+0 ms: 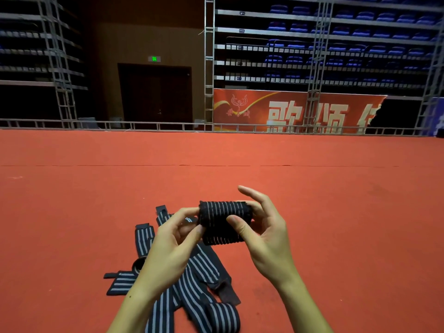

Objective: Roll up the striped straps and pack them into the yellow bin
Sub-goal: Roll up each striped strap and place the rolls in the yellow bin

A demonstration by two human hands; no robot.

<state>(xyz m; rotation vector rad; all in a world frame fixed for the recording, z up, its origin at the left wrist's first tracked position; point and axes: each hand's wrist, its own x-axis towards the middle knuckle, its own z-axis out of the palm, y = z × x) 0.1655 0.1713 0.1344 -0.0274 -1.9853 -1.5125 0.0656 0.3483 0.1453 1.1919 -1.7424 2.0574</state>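
Loose straps, hands gripping sideways roll

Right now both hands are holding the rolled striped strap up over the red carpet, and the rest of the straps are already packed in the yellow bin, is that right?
Not quite. Both the left hand and right hand do hold the rolled strap above the red carpet, but the head view shows the remaining straps lying loose on the carpet; no yellow bin is in view.

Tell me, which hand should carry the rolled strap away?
Probably the right hand: its thumb and fingers wrap the rolled strap, while the left hand only pinches one end.
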